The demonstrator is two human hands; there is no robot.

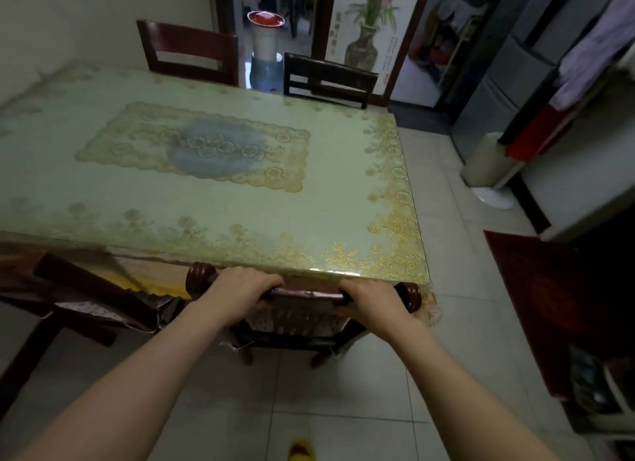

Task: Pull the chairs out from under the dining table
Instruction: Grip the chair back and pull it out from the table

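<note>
A dark wooden chair (305, 293) stands at the near edge of the dining table (213, 199), its seat mostly tucked under the top. My left hand (240, 290) and my right hand (372, 301) both grip its top rail, between the two round end knobs. Another chair (92, 288) sits to the left on the near side, angled, with cloth over its seat. Two more chairs stand at the far side: a reddish one (190, 50) and a darker one (328, 79). The table carries a pale green cloth with gold lace pattern under glass.
Tiled floor lies open behind me and to the right. A red mat (536, 299) lies at the right, with a white fan base (491, 172) and a fridge (498, 82) beyond. A tall vase (264, 44) stands in the far doorway. A yellow slipper (302, 452) shows at the bottom.
</note>
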